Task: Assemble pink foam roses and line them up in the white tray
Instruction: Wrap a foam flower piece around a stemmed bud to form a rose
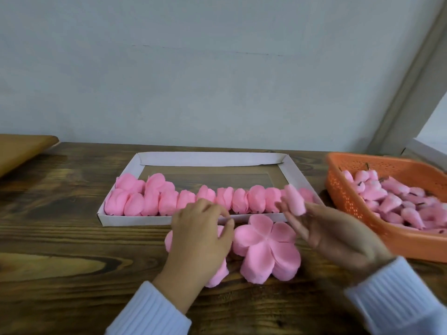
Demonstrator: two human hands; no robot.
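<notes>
A white tray (242, 158) lies on the wooden table with a row of finished pink foam roses (169, 200) along its near side and two more behind at the left. In front of the tray sit two stacks of flat pink five-petal foam pieces: one in full view (266, 247), the other (219, 274) mostly hidden under my left hand (200, 235), which rests on it with curled fingers. My right hand (331, 233), blurred, pinches a pink foam bud (295, 200) between thumb and fingertips above the tray's near right corner.
An orange plastic basket (348, 189) full of pink foam buds with dark stems stands at the right. A brown board (21, 148) lies at the far left. A pale wall runs behind the table.
</notes>
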